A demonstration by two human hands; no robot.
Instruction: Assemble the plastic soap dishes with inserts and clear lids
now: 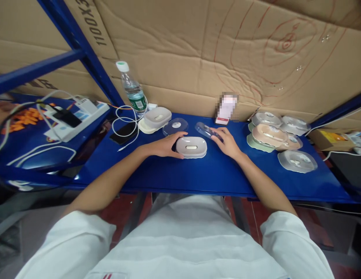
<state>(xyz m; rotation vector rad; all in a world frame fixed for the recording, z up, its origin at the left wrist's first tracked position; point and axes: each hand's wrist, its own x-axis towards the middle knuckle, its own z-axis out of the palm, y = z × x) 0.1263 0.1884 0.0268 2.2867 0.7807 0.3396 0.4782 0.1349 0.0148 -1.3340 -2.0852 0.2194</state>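
Note:
A pale oval dish [191, 147] with a small raised slot in its middle rests on the blue table in front of me. My left hand [170, 145] grips its left end between thumb and fingers. To the right, my right hand [225, 140] holds a clear oval lid [204, 130] by its right end, a little above and beside the dish. Behind the dish, near my left fingers, lie dark-looking transparent lids [176, 125]. Further left a grey oval dish [158, 117] sits on a cream piece [149, 127].
Lidded oval dishes [270, 133] in several colours stand at the right of the blue table [180, 176]. At the left are a water bottle [135, 95], black phone [122, 133] and white cable. A lit phone [227, 108] leans against the cardboard wall [174, 50].

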